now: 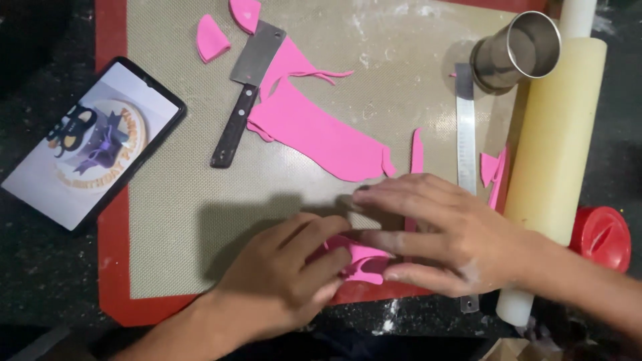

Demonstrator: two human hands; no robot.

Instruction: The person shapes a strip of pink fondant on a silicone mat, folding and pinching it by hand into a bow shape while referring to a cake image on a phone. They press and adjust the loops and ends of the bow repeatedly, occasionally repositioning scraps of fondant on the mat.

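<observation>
A small folded piece of pink fondant (366,262) lies at the near edge of the grey baking mat (200,220) with its red border. My left hand (281,277) pinches it from the left with curled fingers. From the right, my right hand (438,234) rests on it, fingers stretched flat across the mat and the thumb against the piece. A large rolled pink sheet (321,134) lies in the middle of the mat, with a small cleaver (249,83) partly on it.
A phone (93,144) showing a cake picture lies at the left. A metal ruler (465,127), a steel cup (516,50), a cream rolling pin (558,140) and a red lid (602,237) sit at the right. Pink scraps (212,39) lie at the mat's far side.
</observation>
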